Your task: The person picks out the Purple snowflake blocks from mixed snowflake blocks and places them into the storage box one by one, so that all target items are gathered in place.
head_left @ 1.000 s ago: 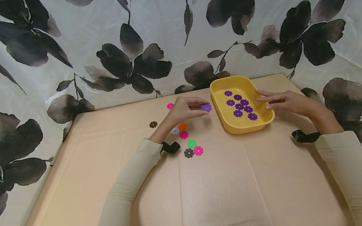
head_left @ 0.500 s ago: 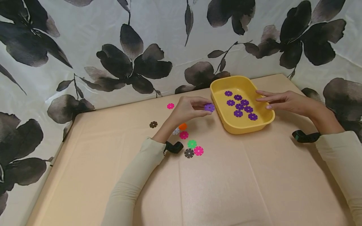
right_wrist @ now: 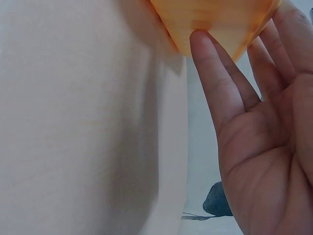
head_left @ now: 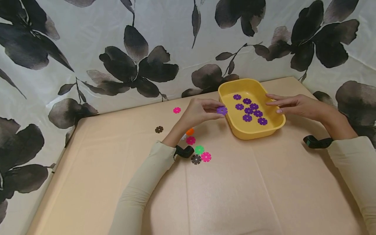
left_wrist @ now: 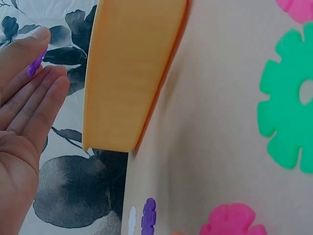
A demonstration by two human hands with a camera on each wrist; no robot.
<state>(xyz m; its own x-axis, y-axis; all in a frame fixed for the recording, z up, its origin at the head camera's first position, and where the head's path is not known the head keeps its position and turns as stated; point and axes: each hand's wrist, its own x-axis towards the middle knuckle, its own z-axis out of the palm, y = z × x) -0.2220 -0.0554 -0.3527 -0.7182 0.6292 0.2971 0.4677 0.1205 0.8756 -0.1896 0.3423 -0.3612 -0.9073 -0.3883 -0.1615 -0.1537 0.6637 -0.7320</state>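
In the head view, my left hand (head_left: 199,112) pinches a purple flower-shaped disc (head_left: 222,110) between thumb and fingers, at the left rim of a yellow tray (head_left: 239,132). Its edge shows between the fingers as a thin purple disc (left_wrist: 36,64) in the left wrist view. Several purple discs (head_left: 248,111) lie inside the tray. At the tray's right side, my right hand (head_left: 299,106) holds the wall, fingers reaching over the rim. The right wrist view has the thumb (right_wrist: 208,63) against the tray's outer wall (right_wrist: 215,14).
Loose discs lie left of the tray: pink (head_left: 177,110), brown (head_left: 159,129), orange (head_left: 190,131), green (head_left: 199,149), dark grey (head_left: 196,159) and others. The left wrist view adds a purple disc (left_wrist: 148,216) on the table. A floral cloth (head_left: 182,29) hangs behind.
My left hand has moved a little to the right with the purple disc, from short of the tray up to its left rim. The right hand and tray have stayed in place.
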